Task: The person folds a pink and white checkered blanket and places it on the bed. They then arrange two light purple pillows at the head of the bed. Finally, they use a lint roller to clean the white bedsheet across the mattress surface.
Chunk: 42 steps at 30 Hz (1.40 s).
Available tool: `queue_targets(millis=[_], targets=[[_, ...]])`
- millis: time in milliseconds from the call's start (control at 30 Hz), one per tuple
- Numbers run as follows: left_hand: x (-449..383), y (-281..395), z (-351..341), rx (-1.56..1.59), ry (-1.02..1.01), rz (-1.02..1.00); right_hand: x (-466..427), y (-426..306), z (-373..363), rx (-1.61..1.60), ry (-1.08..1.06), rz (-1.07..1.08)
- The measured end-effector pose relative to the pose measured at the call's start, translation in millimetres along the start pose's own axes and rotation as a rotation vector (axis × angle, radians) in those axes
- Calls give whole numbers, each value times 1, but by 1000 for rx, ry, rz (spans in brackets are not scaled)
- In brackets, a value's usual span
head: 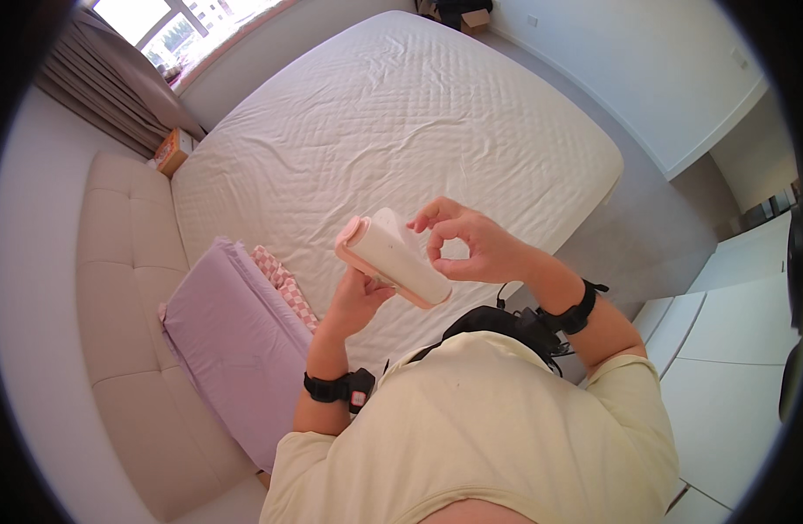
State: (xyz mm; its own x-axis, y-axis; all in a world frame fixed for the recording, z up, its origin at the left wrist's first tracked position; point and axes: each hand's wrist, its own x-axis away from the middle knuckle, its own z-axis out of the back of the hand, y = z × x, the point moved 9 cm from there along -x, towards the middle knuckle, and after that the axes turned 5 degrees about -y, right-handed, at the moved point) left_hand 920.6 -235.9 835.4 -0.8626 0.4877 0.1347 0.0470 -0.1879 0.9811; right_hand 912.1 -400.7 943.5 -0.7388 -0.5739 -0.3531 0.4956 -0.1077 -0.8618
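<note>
In my left hand (pixel 362 298) is a lint roller (pixel 401 259) with a white cylindrical roll and pink end parts. It is tilted above the bed, and my fingers grip its pink underside. A pale flap, apparently a sheet of the roll (pixel 391 223), stands out on the roller's far side. My right hand (pixel 473 245) is beside that flap, with thumb and index finger curled into a ring. Its fingertips reach the flap's edge, but whether they pinch it is unclear.
A large bed with a white quilted cover (pixel 401 118) fills the middle. A folded lilac cloth bundle (pixel 237 354) and a pink checked cloth (pixel 283 285) lie near the padded headboard (pixel 126 262). An orange box (pixel 174 152) is at the far left corner; white cabinets (pixel 722 367) stand right.
</note>
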Motion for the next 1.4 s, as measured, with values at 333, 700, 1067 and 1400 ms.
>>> queue_targets(millis=[333,700,1067,1400], targets=[[5,-4,-5,-201,-130,17,-22,73,-12,-705,75,-366],[16,4,-14,-108,-202,-37,-40,83,-39,-596,-317,-399],[19,-15,17,-37,5,71,-33,36,35,283,184,-157],[24,-12,38,139,154,-78,-6,12,76,445,347,-40]])
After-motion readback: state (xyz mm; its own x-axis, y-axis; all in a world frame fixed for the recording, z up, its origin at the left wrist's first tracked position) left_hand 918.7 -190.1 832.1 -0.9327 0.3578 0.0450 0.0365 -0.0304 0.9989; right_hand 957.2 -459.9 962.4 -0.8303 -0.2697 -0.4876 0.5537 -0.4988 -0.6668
